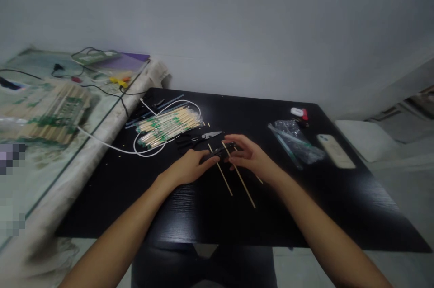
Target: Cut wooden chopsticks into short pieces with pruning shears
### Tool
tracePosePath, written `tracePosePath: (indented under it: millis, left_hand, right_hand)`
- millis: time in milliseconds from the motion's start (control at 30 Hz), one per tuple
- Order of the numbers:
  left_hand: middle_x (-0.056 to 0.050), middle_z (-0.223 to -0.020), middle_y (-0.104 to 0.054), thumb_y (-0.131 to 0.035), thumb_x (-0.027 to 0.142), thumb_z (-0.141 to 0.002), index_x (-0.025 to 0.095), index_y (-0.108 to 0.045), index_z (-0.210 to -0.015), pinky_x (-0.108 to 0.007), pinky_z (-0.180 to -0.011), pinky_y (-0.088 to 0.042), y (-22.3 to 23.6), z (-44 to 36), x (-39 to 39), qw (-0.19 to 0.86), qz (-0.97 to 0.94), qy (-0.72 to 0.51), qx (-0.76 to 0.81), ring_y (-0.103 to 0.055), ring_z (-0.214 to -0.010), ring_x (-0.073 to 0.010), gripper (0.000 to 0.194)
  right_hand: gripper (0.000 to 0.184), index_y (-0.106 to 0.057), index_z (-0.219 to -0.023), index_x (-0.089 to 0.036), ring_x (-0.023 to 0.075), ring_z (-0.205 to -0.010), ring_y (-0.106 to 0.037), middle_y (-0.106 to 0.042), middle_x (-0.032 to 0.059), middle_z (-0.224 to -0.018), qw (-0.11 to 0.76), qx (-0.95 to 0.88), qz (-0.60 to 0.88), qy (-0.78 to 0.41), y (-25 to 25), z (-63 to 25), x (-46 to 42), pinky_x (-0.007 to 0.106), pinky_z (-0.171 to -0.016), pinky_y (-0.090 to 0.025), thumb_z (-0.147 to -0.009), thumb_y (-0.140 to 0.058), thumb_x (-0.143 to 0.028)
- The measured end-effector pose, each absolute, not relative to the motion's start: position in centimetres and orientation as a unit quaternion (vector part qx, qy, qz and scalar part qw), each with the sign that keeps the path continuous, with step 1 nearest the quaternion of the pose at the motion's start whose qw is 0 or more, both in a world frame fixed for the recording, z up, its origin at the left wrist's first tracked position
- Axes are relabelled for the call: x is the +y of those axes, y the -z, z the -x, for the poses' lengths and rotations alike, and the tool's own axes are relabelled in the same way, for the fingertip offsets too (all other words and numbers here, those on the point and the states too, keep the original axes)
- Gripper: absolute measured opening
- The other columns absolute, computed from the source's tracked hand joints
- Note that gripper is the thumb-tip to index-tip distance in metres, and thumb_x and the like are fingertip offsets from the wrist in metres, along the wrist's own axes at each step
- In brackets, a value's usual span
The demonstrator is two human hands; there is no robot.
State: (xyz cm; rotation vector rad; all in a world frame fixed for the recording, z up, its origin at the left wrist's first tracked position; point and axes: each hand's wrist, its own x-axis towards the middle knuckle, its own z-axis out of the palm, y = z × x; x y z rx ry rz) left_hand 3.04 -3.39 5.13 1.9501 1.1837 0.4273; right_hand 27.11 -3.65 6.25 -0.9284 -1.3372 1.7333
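My left hand grips one end of a small black elongated object, whose exact kind I cannot make out. At its other end, the curled fingers of my right hand close around it. Thin wooden sticks lie on the black table beneath my hands: one stick by the left thumb, a longer stick in the middle, and another stick partly covered by my right hand. Scissors with black handles rest just beyond my left hand.
Packs of wrapped chopsticks lie at the left, looped by a white cable. On the right are clear plastic wrappers, a phone and a small white case. A glass-topped surface borders the black table.
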Motion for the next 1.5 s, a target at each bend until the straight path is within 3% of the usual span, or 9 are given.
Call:
tracePosePath:
  millis: [133,433,633,800,900,1067,1133,1300,1500]
  left_hand:
    - [-0.001,-0.077,-0.070,-0.045,0.061,-0.099,0.020,-0.075,-0.103,-0.027,-0.063,-0.038,-5.3,-3.2,-3.6,0.416,-0.776,-0.163,0.445,-0.061,-0.066,-0.0168,0.051]
    - [-0.001,-0.066,-0.064,-0.043,0.065,-0.098,0.019,-0.070,-0.078,-0.028,-0.058,-0.033,-4.9,-3.3,-3.6,0.403,-0.769,-0.162,0.470,-0.056,-0.060,-0.0159,0.057]
    - [-0.001,-0.060,-0.060,-0.045,0.067,-0.095,0.019,-0.064,-0.068,-0.029,-0.056,-0.029,-5.0,-3.5,-3.7,0.369,-0.769,-0.152,0.500,-0.055,-0.057,-0.0162,0.058]
    - [-0.002,-0.058,-0.058,-0.048,0.072,-0.091,0.020,-0.058,-0.062,-0.029,-0.056,-0.031,-4.3,-2.8,-2.9,0.347,-0.746,-0.166,0.544,-0.055,-0.055,-0.0169,0.061]
    - [0.000,-0.049,-0.051,-0.045,0.078,-0.089,0.021,-0.053,-0.059,-0.028,-0.049,-0.030,-3.6,-2.6,-2.1,0.436,-0.655,-0.226,0.574,-0.049,-0.046,-0.0146,0.065]
    - [0.008,-0.037,-0.030,-0.034,0.084,-0.087,0.024,-0.045,-0.062,-0.024,-0.033,-0.019,-2.5,-3.2,-1.2,0.643,-0.429,-0.370,0.516,-0.025,-0.028,-0.0093,0.067]
    - [0.008,-0.036,-0.029,-0.037,0.084,-0.086,0.023,-0.044,-0.063,-0.023,-0.031,-0.018,-2.3,-3.3,-1.0,0.667,-0.378,-0.407,0.496,-0.024,-0.027,-0.0083,0.066]
    - [0.008,-0.036,-0.030,-0.042,0.085,-0.084,0.023,-0.045,-0.063,-0.021,-0.029,-0.019,-2.4,-3.1,-1.0,0.681,-0.344,-0.433,0.480,-0.024,-0.026,-0.0073,0.066]
    - [0.008,-0.036,-0.032,-0.044,0.085,-0.084,0.022,-0.047,-0.063,-0.021,-0.028,-0.018,-2.1,-3.3,-1.0,0.683,-0.343,-0.432,0.478,-0.026,-0.025,-0.0079,0.066]
  right_hand:
    - [0.043,-0.069,-0.115,-0.023,0.0150,-0.088,-0.073,-0.067,0.0068,-0.127,0.335,-0.517,0.325,-0.718,-5.9,-27.6,-3.0,0.027,-0.071,-0.063,-0.076,-0.086,-0.018]
    - [0.047,-0.074,-0.113,-0.023,0.0128,-0.082,-0.075,-0.070,0.0049,-0.123,0.331,-0.452,0.340,-0.755,-5.6,-27.5,-2.7,0.025,-0.072,-0.065,-0.069,-0.089,-0.013]
    - [0.052,-0.073,-0.116,-0.023,0.0143,-0.085,-0.076,-0.067,0.0073,-0.134,0.324,-0.458,0.364,-0.743,-6.1,-27.8,-2.7,0.025,-0.073,-0.065,-0.068,-0.090,-0.013]
    - [0.058,-0.070,-0.125,-0.028,0.0153,-0.088,-0.077,-0.053,0.0078,-0.154,0.352,-0.501,0.385,-0.691,-6.9,-28.8,-2.0,0.027,-0.075,-0.066,-0.071,-0.087,-0.014]
    - [0.054,-0.070,-0.123,-0.025,0.0170,-0.088,-0.077,-0.053,0.0105,-0.153,0.351,-0.516,0.430,-0.653,-7.1,-28.8,-0.2,0.029,-0.077,-0.066,-0.072,-0.085,-0.012]
    - [0.049,-0.072,-0.110,-0.017,0.0172,-0.081,-0.075,-0.061,0.0140,-0.141,0.304,-0.545,0.486,-0.612,-6.0,-25.6,5.0,0.033,-0.072,-0.068,-0.065,-0.081,0.000]
    - [0.049,-0.072,-0.108,-0.016,0.0168,-0.079,-0.074,-0.065,0.0134,-0.135,0.287,-0.570,0.488,-0.595,-5.5,-23.7,7.0,0.032,-0.069,-0.067,-0.063,-0.080,0.001]
    - [0.059,-0.071,-0.116,-0.016,0.0220,-0.102,-0.071,-0.069,0.0133,-0.130,0.247,-0.668,0.506,-0.486,-5.0,-21.4,9.1,0.031,-0.076,-0.063,-0.061,-0.081,0.003]
    - [0.037,-0.070,-0.103,-0.015,0.0127,-0.076,-0.071,-0.074,0.0081,-0.105,0.256,-0.675,0.542,-0.429,-5.2,-23.2,5.8,0.027,-0.075,-0.057,-0.069,-0.085,-0.010]
